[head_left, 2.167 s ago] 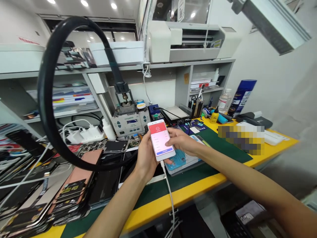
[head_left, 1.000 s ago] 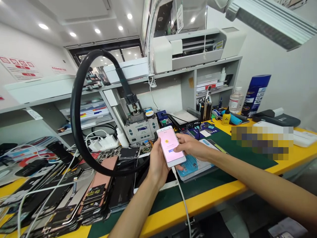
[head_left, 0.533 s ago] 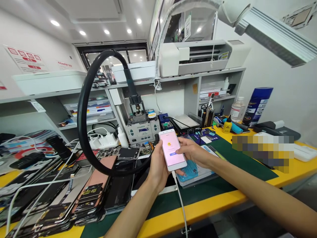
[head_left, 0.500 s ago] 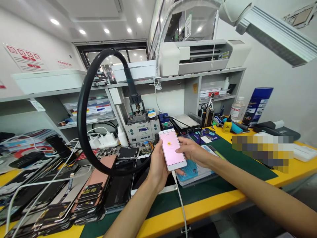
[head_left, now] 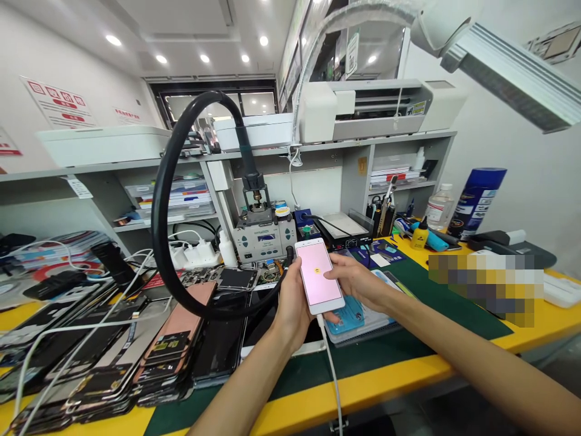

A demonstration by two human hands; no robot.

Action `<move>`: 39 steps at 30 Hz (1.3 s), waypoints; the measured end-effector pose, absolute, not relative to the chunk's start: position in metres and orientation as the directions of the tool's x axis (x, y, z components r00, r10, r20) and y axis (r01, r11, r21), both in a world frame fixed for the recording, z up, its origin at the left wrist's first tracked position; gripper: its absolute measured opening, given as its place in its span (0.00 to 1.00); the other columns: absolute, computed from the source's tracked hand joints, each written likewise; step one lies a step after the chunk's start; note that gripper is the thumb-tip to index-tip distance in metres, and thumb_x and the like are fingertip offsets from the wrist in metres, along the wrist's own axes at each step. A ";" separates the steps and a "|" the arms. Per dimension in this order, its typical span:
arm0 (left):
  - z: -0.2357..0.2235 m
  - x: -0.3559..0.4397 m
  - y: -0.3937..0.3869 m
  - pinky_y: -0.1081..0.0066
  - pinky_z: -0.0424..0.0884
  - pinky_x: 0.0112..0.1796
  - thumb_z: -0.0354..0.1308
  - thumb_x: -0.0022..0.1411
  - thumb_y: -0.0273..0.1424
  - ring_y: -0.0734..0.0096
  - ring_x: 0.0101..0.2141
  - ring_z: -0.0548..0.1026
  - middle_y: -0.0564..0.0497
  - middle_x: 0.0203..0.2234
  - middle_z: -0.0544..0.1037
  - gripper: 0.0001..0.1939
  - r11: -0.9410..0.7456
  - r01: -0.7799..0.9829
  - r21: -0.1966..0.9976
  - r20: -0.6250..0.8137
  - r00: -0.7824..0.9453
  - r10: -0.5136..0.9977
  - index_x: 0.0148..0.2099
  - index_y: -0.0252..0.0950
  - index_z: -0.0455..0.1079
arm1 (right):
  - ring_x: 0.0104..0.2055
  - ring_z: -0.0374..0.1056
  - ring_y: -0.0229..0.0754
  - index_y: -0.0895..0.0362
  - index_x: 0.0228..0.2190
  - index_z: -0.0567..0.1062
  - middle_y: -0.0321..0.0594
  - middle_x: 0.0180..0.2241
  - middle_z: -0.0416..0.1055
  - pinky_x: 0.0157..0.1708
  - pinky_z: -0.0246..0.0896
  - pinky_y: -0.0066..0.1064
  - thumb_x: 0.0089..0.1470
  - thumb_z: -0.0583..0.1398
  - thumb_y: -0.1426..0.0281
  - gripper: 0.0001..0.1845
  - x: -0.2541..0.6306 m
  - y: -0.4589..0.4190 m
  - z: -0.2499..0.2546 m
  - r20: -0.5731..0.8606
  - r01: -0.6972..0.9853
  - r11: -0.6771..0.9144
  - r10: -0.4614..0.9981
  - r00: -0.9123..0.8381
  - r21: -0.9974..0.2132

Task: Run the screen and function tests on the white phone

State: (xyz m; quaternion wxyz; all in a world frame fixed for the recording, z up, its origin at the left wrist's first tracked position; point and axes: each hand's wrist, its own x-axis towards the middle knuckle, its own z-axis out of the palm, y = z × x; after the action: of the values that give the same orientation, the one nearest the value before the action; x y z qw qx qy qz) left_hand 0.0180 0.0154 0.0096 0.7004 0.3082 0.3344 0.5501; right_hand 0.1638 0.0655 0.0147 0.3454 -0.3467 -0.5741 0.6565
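Observation:
A white smartphone [head_left: 319, 275] with a lit pink screen is held up over the bench, a small yellow icon at its middle. My left hand [head_left: 289, 306] is closed around the phone's left side and back. At the right edge, my right hand [head_left: 356, 280] grips the phone, with its thumb over the screen and some fingers behind, partly hidden. A white charging cable [head_left: 330, 357] is plugged into the phone's bottom end and hangs down past the bench edge. Under the hands lie a tablet-like panel [head_left: 267, 297] and a clear-and-blue plastic case [head_left: 349, 315].
Stacked phone screens and parts [head_left: 167, 357] cover the left side. A thick black hose [head_left: 160, 212] arches from the rework station [head_left: 265, 239]. A yellow bottle [head_left: 420, 233] and a blue spray can [head_left: 476, 203] stand at right. A lamp [head_left: 517, 72] hangs above the green mat [head_left: 436, 309].
The phone's screen has changed: the icon is smaller and lower, and the text lines are gone. The whole view has shifted slightly; both hands keep their hold.

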 end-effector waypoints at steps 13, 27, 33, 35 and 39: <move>0.009 0.021 0.012 0.69 0.78 0.28 0.46 0.71 0.48 0.59 0.36 0.80 0.42 0.40 0.81 0.29 0.176 -0.535 0.826 -0.091 0.182 0.979 0.65 0.37 0.67 | 0.30 0.72 0.42 0.56 0.47 0.75 0.40 0.32 0.78 0.25 0.65 0.29 0.47 0.69 0.61 0.26 0.161 0.066 0.014 -0.070 -0.003 -0.082 0.874 -0.481 -0.997; 0.007 0.019 0.013 0.71 0.75 0.21 0.47 0.69 0.51 0.57 0.36 0.80 0.41 0.42 0.80 0.33 0.198 -0.470 0.860 -0.068 0.280 0.958 0.68 0.38 0.63 | 0.29 0.72 0.41 0.57 0.41 0.76 0.40 0.31 0.77 0.25 0.65 0.28 0.50 0.70 0.55 0.23 0.161 0.065 0.012 -0.109 0.048 -0.098 0.899 -0.424 -0.994; 0.007 0.018 0.011 0.66 0.76 0.19 0.45 0.69 0.53 0.54 0.35 0.80 0.39 0.42 0.80 0.35 0.211 -0.436 0.875 -0.079 0.301 0.950 0.67 0.36 0.63 | 0.28 0.72 0.41 0.58 0.36 0.75 0.40 0.28 0.76 0.24 0.65 0.28 0.54 0.67 0.53 0.20 0.158 0.064 0.015 -0.141 0.025 -0.143 0.908 -0.394 -0.989; 0.008 0.017 0.011 0.65 0.76 0.19 0.45 0.69 0.53 0.53 0.35 0.80 0.39 0.42 0.80 0.35 0.220 -0.436 0.873 -0.090 0.300 0.950 0.67 0.34 0.64 | 0.28 0.72 0.41 0.58 0.35 0.75 0.40 0.27 0.76 0.24 0.65 0.28 0.54 0.66 0.53 0.20 0.158 0.063 0.015 -0.145 0.005 -0.156 0.906 -0.398 -0.988; 0.008 0.016 0.011 0.66 0.76 0.20 0.47 0.68 0.54 0.52 0.37 0.80 0.39 0.42 0.80 0.36 0.235 -0.454 0.859 -0.097 0.306 0.947 0.67 0.34 0.64 | 0.27 0.72 0.41 0.58 0.34 0.75 0.40 0.27 0.76 0.24 0.65 0.28 0.56 0.65 0.55 0.18 0.158 0.064 0.015 -0.153 -0.038 -0.184 0.900 -0.409 -0.982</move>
State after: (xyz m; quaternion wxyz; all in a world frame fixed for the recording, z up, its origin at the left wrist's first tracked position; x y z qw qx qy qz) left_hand 0.0159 0.0113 0.0083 0.7147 0.3773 0.3267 0.4901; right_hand 0.1579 0.0642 0.0148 0.3593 -0.4080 -0.5280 0.6524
